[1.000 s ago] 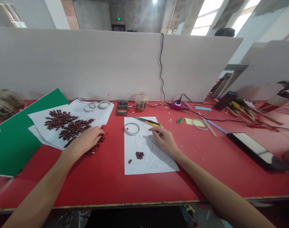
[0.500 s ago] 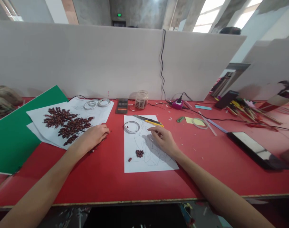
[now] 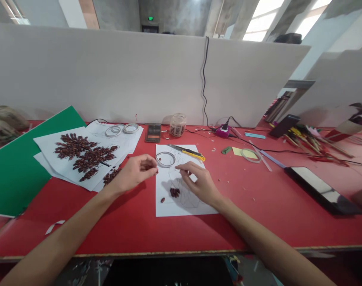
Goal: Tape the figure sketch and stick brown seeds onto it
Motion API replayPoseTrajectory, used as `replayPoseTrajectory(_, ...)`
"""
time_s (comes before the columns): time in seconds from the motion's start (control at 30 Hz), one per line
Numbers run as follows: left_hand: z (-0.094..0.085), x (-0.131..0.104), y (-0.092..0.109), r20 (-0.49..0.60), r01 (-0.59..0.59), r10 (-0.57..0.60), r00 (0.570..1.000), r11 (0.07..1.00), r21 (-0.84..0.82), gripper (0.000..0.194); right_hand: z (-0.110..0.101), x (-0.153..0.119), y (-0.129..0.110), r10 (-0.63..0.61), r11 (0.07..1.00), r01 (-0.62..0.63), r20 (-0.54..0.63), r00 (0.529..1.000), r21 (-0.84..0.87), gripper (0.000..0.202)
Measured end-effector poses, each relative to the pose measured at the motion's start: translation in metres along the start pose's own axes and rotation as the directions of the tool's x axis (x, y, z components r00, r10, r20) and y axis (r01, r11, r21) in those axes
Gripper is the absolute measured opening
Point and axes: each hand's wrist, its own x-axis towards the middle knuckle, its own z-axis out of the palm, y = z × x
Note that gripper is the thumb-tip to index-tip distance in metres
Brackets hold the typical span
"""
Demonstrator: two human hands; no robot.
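My left hand (image 3: 139,171) is raised over the red table, left of the drawing. Its thumb and fingertips pinch a small dark red-brown bean-like piece, mostly hidden. Over the white sheet with a line drawing (image 3: 166,208) hovers my right hand (image 3: 200,182), fingers loosely bent and apart, holding nothing visible. A small cluster of glossy brown pieces (image 3: 174,192) lies on that sheet, with one loose piece (image 3: 162,200) beside it. A ring of grey tape or wire (image 3: 165,159) and a yellow craft knife (image 3: 193,155) rest on its upper part. Loose brown pieces (image 3: 110,177) lie behind my left wrist.
White papers at left carry a branching design of brown pieces (image 3: 88,155), partly over a green board (image 3: 14,171). A phone (image 3: 153,132) and glass jar (image 3: 178,125) stand by the partition. At right are a purple plug adapter (image 3: 222,130), cables and a black tablet (image 3: 320,188).
My left hand has moved right and up from the pile of brown pieces, now pinching one, uncovering the pile. My right hand has shifted slightly left over the sheet.
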Motion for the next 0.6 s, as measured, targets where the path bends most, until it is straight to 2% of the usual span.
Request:
replayPoseTrajectory(0.13, 0.033, 0.0, -0.002, 0.009, 0.119, -0.126, 0.992, 0.913, -0.39, 0.029, 0.011, 0.002, -0.022, -0.019, 0.999, 0.018, 0.032, 0.999, 0.036, 0.026)
replayPoseTrajectory(0.27, 0.043, -0.002, -0.013, 0.026, 0.179, -0.201, 0.979, 0.797, -0.577, 0.034, 0.016, 0.004, -0.029, 0.02, 0.998, -0.021, 0.022, 1.0, 0.059, 0.017)
replayPoseTrajectory(0.4, 0.041, -0.004, -0.021, 0.061, 0.228, -0.242, 0.968, 0.755, -0.615, 0.038, 0.017, 0.004, -0.029, 0.083, 0.992, -0.084, 0.017, 0.996, 0.093, 0.015)
replayPoseTrajectory(0.6, 0.041, -0.003, -0.026, 0.071, 0.204, -0.195, 0.978, 0.838, -0.506, 0.041, 0.016, 0.004, -0.03, 0.123, 0.987, -0.125, 0.027, 0.992, 0.098, 0.014)
